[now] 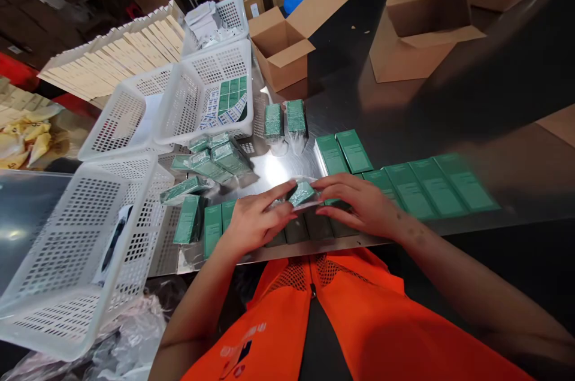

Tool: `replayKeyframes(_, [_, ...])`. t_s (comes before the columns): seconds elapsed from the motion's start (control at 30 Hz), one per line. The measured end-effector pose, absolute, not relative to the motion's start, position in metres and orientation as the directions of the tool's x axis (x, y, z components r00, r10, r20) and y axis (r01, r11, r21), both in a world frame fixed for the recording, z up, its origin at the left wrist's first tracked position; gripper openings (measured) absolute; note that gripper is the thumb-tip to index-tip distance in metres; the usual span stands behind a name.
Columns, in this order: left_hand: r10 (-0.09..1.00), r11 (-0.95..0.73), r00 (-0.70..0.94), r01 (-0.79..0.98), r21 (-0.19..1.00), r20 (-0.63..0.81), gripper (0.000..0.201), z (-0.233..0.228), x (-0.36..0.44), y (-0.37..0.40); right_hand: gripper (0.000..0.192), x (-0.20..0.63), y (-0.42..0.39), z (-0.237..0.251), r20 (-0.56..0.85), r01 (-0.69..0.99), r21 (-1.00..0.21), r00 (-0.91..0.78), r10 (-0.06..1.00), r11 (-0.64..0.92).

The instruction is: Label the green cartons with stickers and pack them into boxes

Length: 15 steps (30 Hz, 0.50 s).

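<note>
Between my two hands is a small green box in a clear plastic bag [302, 193], held over the steel tabletop. My left hand [258, 219] pinches the bag's left side with thumb and fingers. On the opposite side, my right hand [362, 201] has its fingertips closed on the plastic. A row of bare green boxes [411, 189] lies to the right and runs beneath my hands. Further bare green boxes [212, 230] lie by my left wrist. Several plastic-wrapped green boxes [220, 159] are heaped beyond my left hand, and two wrapped boxes [295, 116] stand farther back.
White perforated baskets [67, 237] line the left side; one basket [245, 57] holds green boxes and label sheets. An open carton [287, 63] stands behind the wrapped boxes, and another open carton [417, 39] at back right. The table's front edge [359, 242] is close to my body.
</note>
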<state>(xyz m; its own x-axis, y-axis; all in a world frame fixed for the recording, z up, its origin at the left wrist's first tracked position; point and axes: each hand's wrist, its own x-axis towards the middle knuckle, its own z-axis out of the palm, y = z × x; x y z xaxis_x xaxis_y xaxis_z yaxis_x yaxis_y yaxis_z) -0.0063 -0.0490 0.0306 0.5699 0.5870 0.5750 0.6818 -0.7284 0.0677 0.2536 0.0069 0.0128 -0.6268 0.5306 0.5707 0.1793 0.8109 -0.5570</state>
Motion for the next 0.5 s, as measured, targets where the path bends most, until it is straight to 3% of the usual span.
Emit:
replayKeyframes(0.23, [0.681,-0.68,0.431,0.672,0.293,0.591,0.007,0.009,-0.005,-0.05,0.007,0.235,0.008,0.009,0.529,0.107,-0.742,-0.513,0.676,0.662])
replayKeyframes(0.4, [0.732,-0.605,0.263,0.675,0.422,0.629,0.019,-0.004,0.003,-0.056,0.038,0.233,0.007,0.003,0.302,0.121,-0.914,-0.438,0.847,0.388])
replayKeyframes(0.5, [0.749,-0.573,0.202,0.676,0.463,0.631,0.03,-0.013,0.008,-0.061,0.05,0.234,0.008,0.007,0.215,0.187,-0.921,-0.486,0.847,0.341])
